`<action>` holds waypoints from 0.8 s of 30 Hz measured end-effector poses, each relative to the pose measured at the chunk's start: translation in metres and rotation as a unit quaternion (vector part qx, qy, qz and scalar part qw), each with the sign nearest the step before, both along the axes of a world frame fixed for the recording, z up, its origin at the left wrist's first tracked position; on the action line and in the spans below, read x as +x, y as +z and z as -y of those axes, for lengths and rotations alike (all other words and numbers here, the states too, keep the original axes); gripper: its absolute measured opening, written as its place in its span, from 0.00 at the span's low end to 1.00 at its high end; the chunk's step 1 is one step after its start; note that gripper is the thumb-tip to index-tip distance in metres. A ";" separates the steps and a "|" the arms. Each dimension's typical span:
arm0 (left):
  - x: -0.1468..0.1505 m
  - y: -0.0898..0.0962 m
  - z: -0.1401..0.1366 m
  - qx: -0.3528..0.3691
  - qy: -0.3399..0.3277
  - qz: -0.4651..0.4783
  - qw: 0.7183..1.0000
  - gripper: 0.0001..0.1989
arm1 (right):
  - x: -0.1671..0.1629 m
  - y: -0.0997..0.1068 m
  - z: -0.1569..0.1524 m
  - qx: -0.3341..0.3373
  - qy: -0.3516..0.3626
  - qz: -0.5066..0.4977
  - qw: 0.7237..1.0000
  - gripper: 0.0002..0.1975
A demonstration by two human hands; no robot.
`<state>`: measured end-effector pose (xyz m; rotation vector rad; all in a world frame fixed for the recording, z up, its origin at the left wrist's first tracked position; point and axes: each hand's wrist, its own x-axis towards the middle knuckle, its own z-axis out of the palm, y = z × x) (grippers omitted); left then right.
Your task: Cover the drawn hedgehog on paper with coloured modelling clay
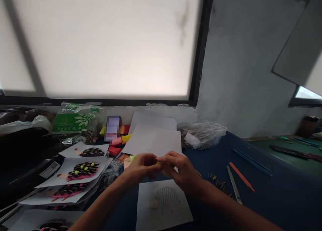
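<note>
My left hand (pixel 142 165) and my right hand (pixel 181 170) meet fingertip to fingertip above the blue table. Between their pinched fingers shows a bit of yellow modelling clay (pixel 165 173), mostly hidden by the fingers. Below them lies a white sheet (pixel 148 221) with a pencil drawing of a hedgehog (pixel 166 198); a patch of pale clay covers its face end. Just behind my left hand sits an opened packet of pale green clay (pixel 130 161). Loose sunflower seeds (pixel 218 182) are scattered to the right of my right hand.
Finished hedgehog pictures (pixel 83 170) are stacked at left. Coloured clay packets (pixel 115 151), a green seed bag (pixel 75 120), white paper (pixel 156 140) and a clear plastic bag (pixel 206 135) line the wall. An orange tool (pixel 242 177), a metal blade (pixel 233 184) and tweezers (pixel 253 162) lie at right.
</note>
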<state>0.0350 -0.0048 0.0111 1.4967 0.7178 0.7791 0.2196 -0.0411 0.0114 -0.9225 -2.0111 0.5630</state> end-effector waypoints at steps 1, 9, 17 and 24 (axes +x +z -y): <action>0.000 0.000 0.000 -0.002 -0.002 0.003 1.000 0.20 | 0.000 -0.001 0.000 -0.003 0.000 0.003 1.000 0.13; -0.002 0.003 0.000 0.008 0.044 -0.026 0.999 0.23 | 0.001 -0.002 -0.003 -0.119 -0.021 -0.057 0.991 0.14; 0.000 0.001 0.001 -0.018 0.012 -0.017 1.000 0.23 | 0.003 0.005 -0.003 -0.144 0.000 -0.070 0.987 0.14; 0.000 -0.004 0.000 -0.025 -0.007 -0.034 0.999 0.17 | 0.002 0.005 -0.004 -0.139 -0.003 -0.078 0.987 0.14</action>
